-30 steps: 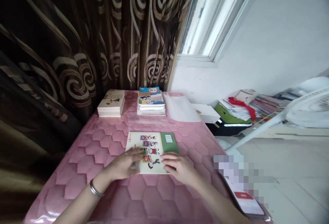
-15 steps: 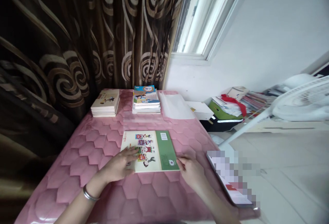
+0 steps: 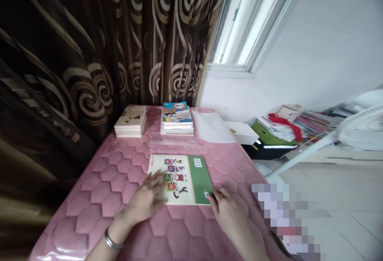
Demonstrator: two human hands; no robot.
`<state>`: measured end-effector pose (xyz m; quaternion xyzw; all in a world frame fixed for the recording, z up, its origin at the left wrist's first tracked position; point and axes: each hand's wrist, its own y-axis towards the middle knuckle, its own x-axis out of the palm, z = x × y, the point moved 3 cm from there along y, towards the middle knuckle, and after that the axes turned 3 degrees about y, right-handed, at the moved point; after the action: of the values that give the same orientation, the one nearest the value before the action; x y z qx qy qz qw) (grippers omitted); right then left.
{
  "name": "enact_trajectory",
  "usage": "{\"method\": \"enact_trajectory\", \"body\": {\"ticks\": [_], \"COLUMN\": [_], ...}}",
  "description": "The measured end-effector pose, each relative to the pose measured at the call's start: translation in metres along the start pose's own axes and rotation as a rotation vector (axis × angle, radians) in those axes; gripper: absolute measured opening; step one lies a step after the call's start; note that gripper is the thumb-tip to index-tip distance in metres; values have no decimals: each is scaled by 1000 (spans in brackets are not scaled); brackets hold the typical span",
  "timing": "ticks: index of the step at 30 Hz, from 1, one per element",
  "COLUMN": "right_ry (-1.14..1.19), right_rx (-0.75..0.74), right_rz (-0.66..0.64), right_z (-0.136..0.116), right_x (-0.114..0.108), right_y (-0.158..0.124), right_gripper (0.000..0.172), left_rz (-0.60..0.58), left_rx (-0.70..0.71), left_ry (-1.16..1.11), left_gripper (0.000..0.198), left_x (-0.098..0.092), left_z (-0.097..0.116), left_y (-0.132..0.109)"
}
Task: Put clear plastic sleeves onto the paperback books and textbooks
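Note:
A book (image 3: 191, 195) lies on the pink padded surface before me. Its cream and green cover carries small cartoon figures and a barcode. Across the book's left part my left hand (image 3: 146, 197) rests flat, fingers stretched out and apart. At the book's lower right corner is my right hand (image 3: 229, 209), with loosely bent fingers and the thumb touching the green edge. No firm grip shows there.
Behind the book stand a stack of beige books (image 3: 130, 122) and a stack topped by a blue book (image 3: 177, 114). Clear plastic sheets (image 3: 214, 127) lie beside them. A partly blurred device (image 3: 284, 221) sits at the right edge; beyond it stands a white fan (image 3: 362, 125).
My view has shifted slightly left. The right hand's fingers have loosened from a tighter curl at the book's edge. The left hand and book have hardly moved.

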<state>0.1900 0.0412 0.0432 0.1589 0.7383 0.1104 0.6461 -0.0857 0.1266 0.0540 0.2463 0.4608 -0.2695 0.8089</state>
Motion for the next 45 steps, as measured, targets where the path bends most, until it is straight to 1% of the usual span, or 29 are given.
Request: {"method": "enact_trajectory", "body": {"ticks": [2, 4, 6, 8, 11, 15, 21, 25, 29, 33, 36, 38, 40, 42, 43, 45], "right_ry": [41, 95, 144, 172, 187, 193, 233, 207, 182, 175, 185, 212, 245, 273, 283, 290], "right_rx": [-28, -105, -189, -238, -265, -297, -294, -310, -319, -307, -307, -310, -335, -375, -388, -385], "right_rz": [-2, -31, -69, -98, -101, -72, -71, -80, -100, -115, -125, -115, -74, -6, 24, 91], "right_z": [1, 1, -1, -2, -1, 0, 4, 5, 4, 0, -12, -28, -49, -72, -83, -97], "right_x": [3, 6, 9, 12, 18, 23, 26, 27, 25, 18, 10, 6, 4, 4, 5, 5], "right_y": [-2, -3, -4, -4, -4, -3, -3, -3, -2, 0, 3, 4, 6, 6, 7, 12], "right_gripper": [34, 36, 36, 32, 29, 28, 28, 28, 28, 29, 32, 35, 36, 35, 34, 31], "left_rz": [173, 320, 389, 397, 381, 369, 362, 345, 352, 384, 380, 377, 407, 458, 485, 529], "left_rx": [-139, -317, -441, -470, -438, -457, -484, -505, -545, -528, -506, -520, -548, -558, -544, -480], "left_ry": [72, 127, 142, 136, 136, 119, 96, 78, 37, -23, -63, -62, -27, 20, 35, 28], "left_gripper": [53, 49, 46, 42, 35, 34, 38, 39, 37, 37, 36, 38, 42, 46, 44, 33], "left_x": [2, 4, 7, 9, 10, 10, 11, 13, 11, 6, 2, -1, -6, -13, -16, -22], "left_z": [-7, -18, -25, -26, -16, -5, -3, 1, 4, 6, 7, 7, 9, 11, 11, 8], "left_y": [-13, -30, -45, -55, -61, -59, -58, -59, -58, -55, -50, -45, -36, -25, -19, -7]}}
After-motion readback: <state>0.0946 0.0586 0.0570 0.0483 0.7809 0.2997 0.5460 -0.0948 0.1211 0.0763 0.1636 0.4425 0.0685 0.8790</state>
